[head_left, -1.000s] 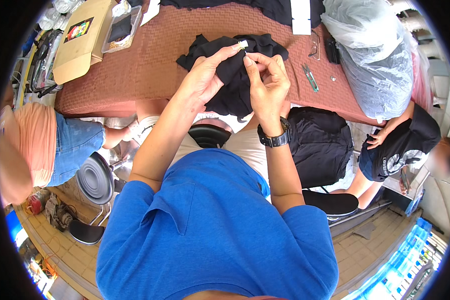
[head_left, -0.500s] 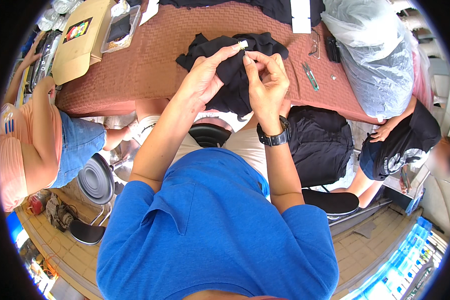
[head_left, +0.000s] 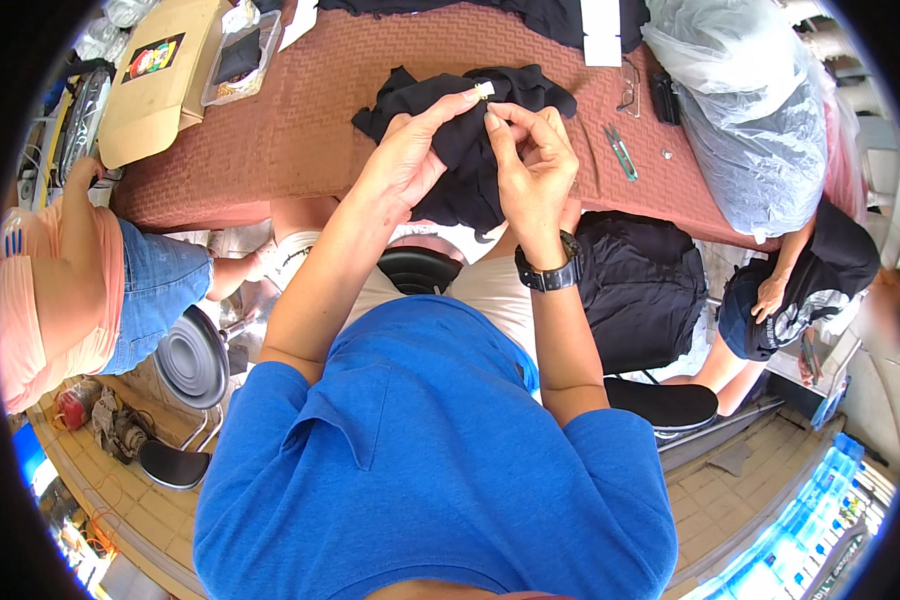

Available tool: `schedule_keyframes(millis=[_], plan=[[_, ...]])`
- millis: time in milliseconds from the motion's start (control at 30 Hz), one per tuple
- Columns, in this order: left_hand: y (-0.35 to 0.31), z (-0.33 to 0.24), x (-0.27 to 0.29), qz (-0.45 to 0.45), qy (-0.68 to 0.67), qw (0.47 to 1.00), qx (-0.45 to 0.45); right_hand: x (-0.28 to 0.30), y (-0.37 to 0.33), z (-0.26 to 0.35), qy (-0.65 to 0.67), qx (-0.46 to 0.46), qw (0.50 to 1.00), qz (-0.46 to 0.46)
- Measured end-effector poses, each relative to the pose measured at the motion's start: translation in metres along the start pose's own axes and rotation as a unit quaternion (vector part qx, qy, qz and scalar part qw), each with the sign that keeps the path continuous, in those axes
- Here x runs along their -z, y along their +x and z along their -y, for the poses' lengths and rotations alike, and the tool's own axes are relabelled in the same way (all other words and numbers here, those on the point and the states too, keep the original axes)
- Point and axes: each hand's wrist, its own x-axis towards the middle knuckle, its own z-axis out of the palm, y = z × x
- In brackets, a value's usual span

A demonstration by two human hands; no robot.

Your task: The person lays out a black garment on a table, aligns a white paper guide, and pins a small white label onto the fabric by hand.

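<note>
A crumpled black cloth (head_left: 459,190), seemingly a garment, lies on the brown-covered table in front of me. My left hand (head_left: 410,155) has its fingers closed on the cloth, the thumb pointing up and away. By the thumb tip a small white tag (head_left: 485,90) with a yellowish bit shows against the black. Close to the tag, my right hand (head_left: 535,165) is closed in a pinch over the cloth. Whatever lies between its thumb and forefinger is too small to make out.
Green thread snips (head_left: 621,153) and glasses (head_left: 629,88) rest to the right, beside a big plastic-wrapped bundle (head_left: 740,120). A cardboard box (head_left: 160,95) and a clear plastic tub (head_left: 242,65) stand at the left. People sit on both sides; a black-covered pile (head_left: 640,290) is beside my right forearm.
My hands and the cloth stay nearly in place. The person at the left has drawn an arm back from the far left items, and the person at the right has shifted a hand slightly.
</note>
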Motion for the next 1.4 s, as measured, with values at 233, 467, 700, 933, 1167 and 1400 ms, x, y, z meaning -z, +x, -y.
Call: schedule_keyframes(millis=[233, 467, 700, 933, 1167, 1400], plan=[[0.001, 0.001, 0.0, -0.006, 0.005, 1.0, 0.0, -0.002, 0.0, -0.003, 0.006, -0.012, 1.0, -0.004], [0.002, 0.004, -0.001, -0.008, 0.009, 1.0, -0.012, -0.002, 0.0, -0.005, 0.021, -0.022, 1.0, -0.008], [0.002, 0.007, -0.001, -0.021, 0.042, 0.999, -0.008, -0.003, 0.0, -0.007, 0.089, -0.066, 0.994, -0.012], [0.007, 0.01, 0.004, -0.049, 0.087, 0.994, -0.044, -0.001, -0.002, -0.008, 0.166, -0.105, 0.98, 0.025], [0.003, 0.004, -0.004, -0.083, 0.131, 0.987, -0.039, 0.011, 0.025, 0.008, -0.074, 0.042, 0.995, 0.058], [0.014, 0.015, 0.007, -0.077, 0.202, 0.964, -0.155, 0.014, 0.049, 0.022, -0.126, 0.117, 0.973, 0.157]])
